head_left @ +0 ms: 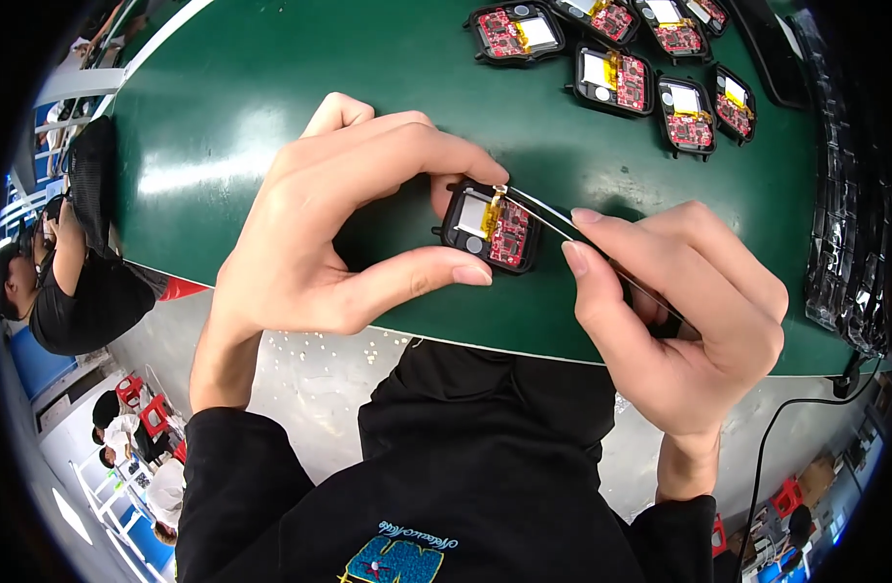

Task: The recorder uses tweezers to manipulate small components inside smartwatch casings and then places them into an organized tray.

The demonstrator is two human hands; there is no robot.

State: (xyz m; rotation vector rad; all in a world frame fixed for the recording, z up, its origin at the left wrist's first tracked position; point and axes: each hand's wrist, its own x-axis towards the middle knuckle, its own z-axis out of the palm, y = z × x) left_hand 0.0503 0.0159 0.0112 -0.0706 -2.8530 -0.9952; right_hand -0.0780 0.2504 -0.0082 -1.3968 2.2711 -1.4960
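Observation:
Between the thumb and fingers of my left hand [315, 219] sits a small black device housing [531, 255], open side up. Inside it lie a red circuit board [510, 237], a silver-white battery-like block [471, 214] and a strip of yellow tape. My right hand [694, 311] pinches slim metal tweezers [551, 219]. Their tips reach the housing's top edge, beside my left index fingertip and a small light-coloured part [499, 191]. Whether the tips grip that part, I cannot tell.
Several similar open housings [613, 80] lie at the far right of the green table [388, 68]. Beyond them is a long black object [771, 53]. Black plastic-wrapped strips [844, 214] line the right edge, near a black cable [760, 457]. A person [86, 291] sits at the left.

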